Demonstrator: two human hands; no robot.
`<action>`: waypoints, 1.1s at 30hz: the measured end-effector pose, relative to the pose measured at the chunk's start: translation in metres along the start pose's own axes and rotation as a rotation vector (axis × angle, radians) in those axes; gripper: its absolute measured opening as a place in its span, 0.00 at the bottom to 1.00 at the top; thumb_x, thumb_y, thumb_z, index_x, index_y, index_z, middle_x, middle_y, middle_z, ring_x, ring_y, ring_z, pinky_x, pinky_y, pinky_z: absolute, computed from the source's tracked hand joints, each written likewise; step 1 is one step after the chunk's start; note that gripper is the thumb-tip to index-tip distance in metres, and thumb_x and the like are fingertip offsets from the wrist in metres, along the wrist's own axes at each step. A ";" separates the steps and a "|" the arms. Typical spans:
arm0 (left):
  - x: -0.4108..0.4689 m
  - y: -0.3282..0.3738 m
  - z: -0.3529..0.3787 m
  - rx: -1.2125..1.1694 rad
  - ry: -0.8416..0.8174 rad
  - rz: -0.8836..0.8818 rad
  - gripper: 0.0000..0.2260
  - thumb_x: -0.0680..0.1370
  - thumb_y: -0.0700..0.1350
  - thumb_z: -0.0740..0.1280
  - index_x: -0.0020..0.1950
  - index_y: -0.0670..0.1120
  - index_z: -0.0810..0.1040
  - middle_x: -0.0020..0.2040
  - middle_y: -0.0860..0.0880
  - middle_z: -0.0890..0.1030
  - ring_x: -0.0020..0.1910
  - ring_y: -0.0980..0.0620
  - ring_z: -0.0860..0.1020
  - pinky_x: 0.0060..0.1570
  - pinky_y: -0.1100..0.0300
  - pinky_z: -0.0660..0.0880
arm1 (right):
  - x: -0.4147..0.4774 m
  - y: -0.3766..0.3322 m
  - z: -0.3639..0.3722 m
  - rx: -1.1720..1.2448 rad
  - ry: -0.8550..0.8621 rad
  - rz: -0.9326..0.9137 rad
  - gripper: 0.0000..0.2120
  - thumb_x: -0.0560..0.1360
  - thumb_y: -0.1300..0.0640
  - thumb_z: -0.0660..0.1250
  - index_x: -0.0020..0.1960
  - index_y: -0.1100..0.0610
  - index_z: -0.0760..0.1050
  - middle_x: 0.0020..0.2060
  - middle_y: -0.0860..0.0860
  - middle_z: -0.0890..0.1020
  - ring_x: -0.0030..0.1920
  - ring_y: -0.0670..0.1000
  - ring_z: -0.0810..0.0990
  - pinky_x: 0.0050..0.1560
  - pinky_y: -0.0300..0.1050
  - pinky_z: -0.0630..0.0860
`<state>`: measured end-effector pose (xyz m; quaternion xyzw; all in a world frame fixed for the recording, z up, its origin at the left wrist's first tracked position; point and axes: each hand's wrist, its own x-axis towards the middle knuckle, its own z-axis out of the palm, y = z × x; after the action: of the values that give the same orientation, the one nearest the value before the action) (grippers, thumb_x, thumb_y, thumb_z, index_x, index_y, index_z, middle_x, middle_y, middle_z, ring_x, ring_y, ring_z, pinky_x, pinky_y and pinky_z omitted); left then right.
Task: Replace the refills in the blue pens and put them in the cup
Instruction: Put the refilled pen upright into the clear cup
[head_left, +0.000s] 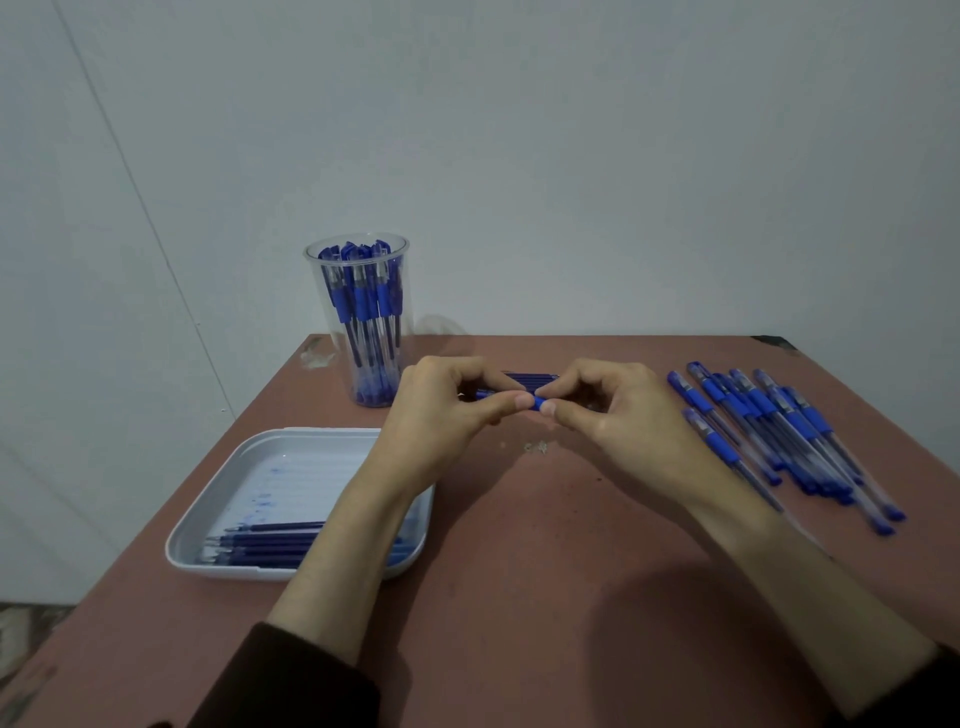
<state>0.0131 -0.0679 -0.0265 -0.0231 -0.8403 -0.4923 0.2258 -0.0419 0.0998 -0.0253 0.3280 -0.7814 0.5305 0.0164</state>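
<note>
By the table's (519, 582) left edge a white tray (208, 512) holds refills (270, 545). Mid-table, the left hand (441, 410) and right hand (613, 410) both pinch one blue pen (535, 402). Loose pens (769, 421) lie along the right edge; the pen-filled cup (363, 322) stands at the far-left corner.

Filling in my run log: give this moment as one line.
left hand, right hand: pinch blue plastic pen | clear plastic cup: holds pens | white plastic tray: dark refills | loose blue pens: table right
</note>
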 end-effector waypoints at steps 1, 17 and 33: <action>0.001 -0.001 -0.001 -0.004 -0.004 -0.004 0.03 0.68 0.48 0.75 0.39 0.50 0.84 0.36 0.49 0.83 0.32 0.57 0.77 0.39 0.61 0.74 | 0.000 -0.001 0.001 0.002 -0.002 0.004 0.04 0.73 0.63 0.71 0.41 0.55 0.82 0.35 0.52 0.84 0.35 0.50 0.79 0.37 0.39 0.74; 0.009 0.005 -0.058 0.108 0.637 0.031 0.13 0.77 0.54 0.66 0.60 0.54 0.76 0.55 0.54 0.78 0.55 0.54 0.75 0.55 0.53 0.74 | 0.070 -0.062 0.043 0.250 0.080 -0.072 0.10 0.78 0.65 0.62 0.49 0.51 0.77 0.34 0.48 0.75 0.32 0.44 0.72 0.42 0.43 0.73; 0.035 -0.026 -0.093 0.129 0.492 -0.009 0.40 0.70 0.46 0.75 0.75 0.55 0.56 0.64 0.48 0.75 0.61 0.55 0.73 0.60 0.54 0.72 | 0.150 -0.099 0.096 0.029 0.075 -0.108 0.09 0.76 0.58 0.64 0.53 0.48 0.67 0.38 0.48 0.84 0.47 0.52 0.82 0.57 0.48 0.74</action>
<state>0.0083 -0.1658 0.0049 0.1155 -0.7899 -0.4296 0.4221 -0.0762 -0.0769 0.0700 0.3498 -0.7535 0.5522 0.0698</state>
